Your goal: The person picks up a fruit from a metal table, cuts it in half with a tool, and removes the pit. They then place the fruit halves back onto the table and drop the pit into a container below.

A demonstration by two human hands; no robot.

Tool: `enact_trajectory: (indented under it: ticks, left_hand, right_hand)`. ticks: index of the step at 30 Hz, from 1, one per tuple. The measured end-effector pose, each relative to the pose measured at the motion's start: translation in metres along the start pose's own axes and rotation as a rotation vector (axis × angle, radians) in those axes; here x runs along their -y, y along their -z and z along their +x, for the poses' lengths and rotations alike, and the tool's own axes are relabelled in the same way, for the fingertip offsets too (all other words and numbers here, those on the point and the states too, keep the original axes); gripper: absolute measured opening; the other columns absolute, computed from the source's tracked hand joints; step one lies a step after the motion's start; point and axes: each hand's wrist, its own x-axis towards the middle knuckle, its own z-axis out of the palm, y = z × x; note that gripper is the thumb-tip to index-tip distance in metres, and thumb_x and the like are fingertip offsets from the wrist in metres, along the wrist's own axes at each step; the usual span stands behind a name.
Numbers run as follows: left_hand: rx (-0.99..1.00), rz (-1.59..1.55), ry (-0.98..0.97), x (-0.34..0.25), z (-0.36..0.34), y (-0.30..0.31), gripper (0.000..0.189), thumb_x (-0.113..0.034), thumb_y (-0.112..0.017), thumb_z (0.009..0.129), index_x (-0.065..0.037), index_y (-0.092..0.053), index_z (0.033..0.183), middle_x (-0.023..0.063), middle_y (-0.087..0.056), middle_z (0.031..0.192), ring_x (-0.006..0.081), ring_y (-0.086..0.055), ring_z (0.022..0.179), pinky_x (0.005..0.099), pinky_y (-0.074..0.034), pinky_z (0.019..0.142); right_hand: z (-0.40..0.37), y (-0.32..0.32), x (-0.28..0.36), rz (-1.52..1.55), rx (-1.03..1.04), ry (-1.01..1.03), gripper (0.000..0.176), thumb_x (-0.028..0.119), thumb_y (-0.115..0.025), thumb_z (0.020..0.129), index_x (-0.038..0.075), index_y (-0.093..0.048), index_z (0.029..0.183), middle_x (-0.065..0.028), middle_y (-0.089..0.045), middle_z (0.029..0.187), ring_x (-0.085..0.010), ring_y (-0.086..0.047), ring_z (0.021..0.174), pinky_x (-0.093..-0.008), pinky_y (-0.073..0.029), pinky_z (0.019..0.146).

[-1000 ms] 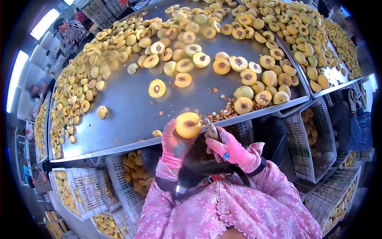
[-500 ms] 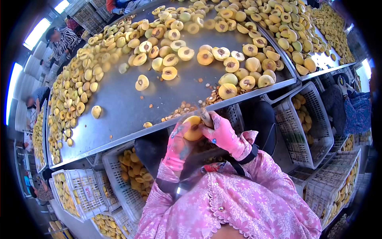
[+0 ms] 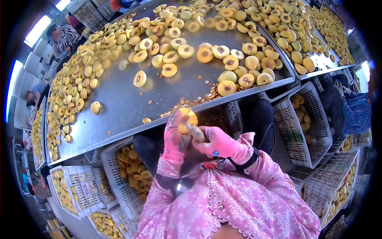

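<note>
"Where's the peach half [image 3: 187, 118]?"
"Near the tabletop's [image 3: 119, 109] front edge, pinched in the left hand [image 3: 173, 139] – fingers best clear of the tool [image 3: 197, 134]."
"Right hand [image 3: 218, 142]?"
"Closed round its handle – small, controlled strokes suit soft flesh"

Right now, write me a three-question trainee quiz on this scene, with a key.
1. Multiple choice. The right hand holds: A) a folded cloth; B) a small hand tool; C) a drinking cup.
2. True or false: the left hand holds a piece of fruit.
3. Fill in the blank: the slotted crates beside the metal table are ____ in colour.
Key: 1. B; 2. true; 3. white.
</note>
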Motion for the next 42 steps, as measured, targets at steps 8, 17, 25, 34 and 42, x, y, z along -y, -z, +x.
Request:
enact_trajectory:
  ticks: [8,17,25,34,42]
  left_hand:
    - [-0.021,-0.326,0.143,-0.031,-0.021,-0.021,0.032,-0.015,-0.056,0.089,-0.002,-0.052,0.119,0.0106,-0.056,0.114,0.0197,-0.054,0.104,0.0332,-0.047,0.087]
    - [-0.024,-0.229,-0.035,-0.021,-0.022,-0.029,0.031,-0.015,-0.058,0.088,-0.002,-0.054,0.115,0.0108,-0.059,0.108,0.0201,-0.058,0.097,0.0310,-0.048,0.085]
    - [-0.062,-0.242,-0.069,-0.012,-0.018,-0.032,0.028,-0.014,-0.058,0.088,-0.001,-0.055,0.113,0.0113,-0.060,0.107,0.0196,-0.059,0.095,0.0303,-0.048,0.083]
    - [-0.045,0.014,-0.060,0.009,0.000,0.001,0.026,-0.013,-0.057,0.088,0.000,-0.058,0.110,0.0090,-0.062,0.105,0.0160,-0.058,0.095,0.0270,-0.045,0.084]
    - [-0.105,0.049,-0.081,0.021,0.001,0.006,0.025,-0.011,-0.060,0.086,-0.001,-0.059,0.109,0.0052,-0.061,0.104,0.0123,-0.056,0.094,0.0250,-0.044,0.085]
  right_hand:
    - [-0.001,-0.001,-0.040,-0.557,-0.336,0.290,0.026,0.011,-0.061,0.083,0.001,-0.045,0.101,-0.0177,-0.057,0.078,-0.0413,-0.055,0.070,-0.0382,-0.044,0.060]
    - [0.001,-0.014,-0.031,-0.569,-0.354,0.164,0.014,0.015,-0.048,0.092,0.002,-0.049,0.098,-0.0171,-0.057,0.081,-0.0296,-0.060,0.076,-0.0350,-0.046,0.065]
    - [0.020,-0.005,-0.077,-0.656,-0.399,0.517,0.034,0.008,-0.061,0.079,0.001,-0.042,0.106,-0.0187,-0.057,0.083,-0.0410,-0.058,0.076,-0.0397,-0.045,0.060]
    - [0.015,0.012,-0.053,-0.691,-0.184,-0.091,0.021,0.015,-0.052,0.084,0.001,-0.045,0.098,-0.0184,-0.056,0.072,-0.0366,-0.056,0.069,-0.0405,-0.044,0.058]
    - [0.027,0.013,-0.079,-0.362,-0.137,-0.041,0.017,0.010,-0.053,0.084,0.002,-0.043,0.096,-0.0166,-0.057,0.072,-0.0369,-0.058,0.068,-0.0407,-0.045,0.055]
